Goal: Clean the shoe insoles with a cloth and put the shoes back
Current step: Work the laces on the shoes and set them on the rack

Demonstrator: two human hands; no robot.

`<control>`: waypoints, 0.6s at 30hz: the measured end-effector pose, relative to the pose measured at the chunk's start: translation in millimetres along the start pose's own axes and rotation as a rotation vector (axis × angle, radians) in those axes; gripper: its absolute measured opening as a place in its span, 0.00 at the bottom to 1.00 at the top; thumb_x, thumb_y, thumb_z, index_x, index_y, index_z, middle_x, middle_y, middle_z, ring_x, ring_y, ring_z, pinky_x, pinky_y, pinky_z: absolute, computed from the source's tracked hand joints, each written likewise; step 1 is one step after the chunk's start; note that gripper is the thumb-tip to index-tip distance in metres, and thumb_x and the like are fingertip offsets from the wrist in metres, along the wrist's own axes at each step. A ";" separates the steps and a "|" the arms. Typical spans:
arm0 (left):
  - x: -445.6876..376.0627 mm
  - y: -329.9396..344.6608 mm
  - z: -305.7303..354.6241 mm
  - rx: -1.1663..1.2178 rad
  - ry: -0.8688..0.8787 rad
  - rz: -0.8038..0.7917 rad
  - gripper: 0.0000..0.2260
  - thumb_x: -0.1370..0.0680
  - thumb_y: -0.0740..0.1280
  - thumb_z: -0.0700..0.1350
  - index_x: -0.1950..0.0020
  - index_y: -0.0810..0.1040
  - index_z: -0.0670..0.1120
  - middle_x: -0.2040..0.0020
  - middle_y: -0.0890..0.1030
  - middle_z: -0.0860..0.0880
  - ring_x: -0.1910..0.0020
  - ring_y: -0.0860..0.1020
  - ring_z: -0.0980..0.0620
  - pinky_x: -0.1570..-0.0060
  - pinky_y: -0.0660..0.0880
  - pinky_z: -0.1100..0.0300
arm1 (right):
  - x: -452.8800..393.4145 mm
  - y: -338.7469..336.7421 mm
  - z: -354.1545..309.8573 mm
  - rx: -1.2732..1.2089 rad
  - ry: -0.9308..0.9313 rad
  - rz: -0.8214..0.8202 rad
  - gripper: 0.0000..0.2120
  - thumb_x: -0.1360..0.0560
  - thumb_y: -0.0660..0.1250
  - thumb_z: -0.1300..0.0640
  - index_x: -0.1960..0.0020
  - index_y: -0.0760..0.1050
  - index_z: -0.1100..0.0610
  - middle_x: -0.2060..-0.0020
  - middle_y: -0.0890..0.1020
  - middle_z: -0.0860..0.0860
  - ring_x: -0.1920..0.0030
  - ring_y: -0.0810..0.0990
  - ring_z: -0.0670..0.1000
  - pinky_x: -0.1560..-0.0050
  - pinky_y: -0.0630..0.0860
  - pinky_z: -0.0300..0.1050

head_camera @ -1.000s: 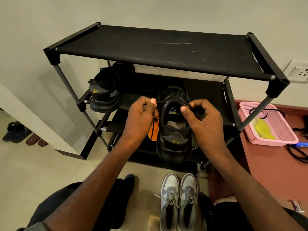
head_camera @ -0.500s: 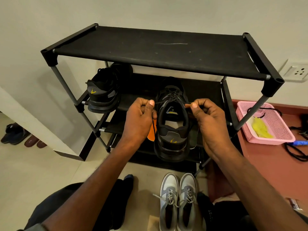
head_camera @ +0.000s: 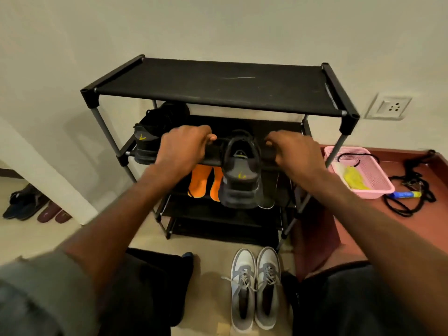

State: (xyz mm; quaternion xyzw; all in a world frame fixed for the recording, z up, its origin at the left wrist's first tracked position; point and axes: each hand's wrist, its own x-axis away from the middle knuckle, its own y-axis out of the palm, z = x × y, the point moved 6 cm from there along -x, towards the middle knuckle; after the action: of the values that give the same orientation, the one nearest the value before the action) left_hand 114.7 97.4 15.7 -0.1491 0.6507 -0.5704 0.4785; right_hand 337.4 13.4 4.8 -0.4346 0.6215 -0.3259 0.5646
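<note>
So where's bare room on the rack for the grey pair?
The rack's top shelf is bare end to end. The middle shelf is crowded: black shoe, its mate, both hands. Orange insoles fill the lower left.

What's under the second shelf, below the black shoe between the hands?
On the shelf below lie two orange insoles, side by side. The black shoe covers the right insole's right edge and what lies behind it; a pale shape shows beside it.

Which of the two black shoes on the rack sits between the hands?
The black shoe at the middle of the shelf, heel toward the camera, above the orange insoles. The other black shoe sits at the shelf's left end.
</note>
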 end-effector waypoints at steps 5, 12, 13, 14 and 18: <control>-13.0 -19.3 -9.9 -0.191 0.000 -0.222 0.09 0.18 0.63 0.51 0.45 0.81 0.51 0.49 0.82 0.42 0.49 0.81 0.37 0.55 0.73 0.49 | -3.7 -21.5 31.5 0.219 0.099 -0.224 0.07 0.19 0.67 0.55 0.42 0.78 0.53 0.47 0.84 0.58 0.46 0.82 0.64 0.55 0.67 0.48; 3.3 -20.8 -0.6 -0.055 -0.119 -0.341 0.11 0.17 0.63 0.53 0.47 0.81 0.48 0.52 0.80 0.43 0.50 0.80 0.40 0.49 0.78 0.46 | 12.2 -20.9 41.1 0.073 0.213 -0.271 0.06 0.17 0.63 0.54 0.50 0.78 0.53 0.50 0.83 0.60 0.47 0.81 0.63 0.53 0.69 0.48; 4.7 -21.3 1.0 -0.043 -0.133 -0.338 0.11 0.17 0.63 0.53 0.46 0.81 0.48 0.51 0.80 0.43 0.50 0.80 0.40 0.49 0.78 0.46 | 14.0 -19.4 42.6 0.052 0.240 -0.268 0.06 0.18 0.63 0.55 0.51 0.78 0.53 0.50 0.83 0.60 0.48 0.82 0.64 0.53 0.70 0.49; 5.3 -22.7 1.5 -0.040 -0.146 -0.332 0.11 0.17 0.63 0.53 0.45 0.82 0.48 0.50 0.80 0.43 0.49 0.80 0.41 0.50 0.77 0.47 | 14.3 -18.3 44.0 0.029 0.264 -0.261 0.07 0.18 0.64 0.55 0.50 0.80 0.54 0.50 0.83 0.61 0.48 0.82 0.64 0.53 0.71 0.49; 6.6 -21.8 -2.5 -0.040 -0.204 -0.310 0.12 0.17 0.63 0.52 0.45 0.82 0.46 0.50 0.79 0.43 0.50 0.79 0.41 0.54 0.73 0.50 | 14.8 -16.4 48.0 -0.034 0.346 -0.236 0.10 0.18 0.65 0.55 0.47 0.83 0.58 0.50 0.85 0.61 0.49 0.83 0.63 0.48 0.78 0.52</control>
State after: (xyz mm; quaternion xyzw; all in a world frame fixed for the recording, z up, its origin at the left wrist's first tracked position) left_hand 101.8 87.4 31.7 -0.3144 0.5793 -0.6060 0.4454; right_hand 387.8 -2.6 6.0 -0.4515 0.6594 -0.4491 0.3996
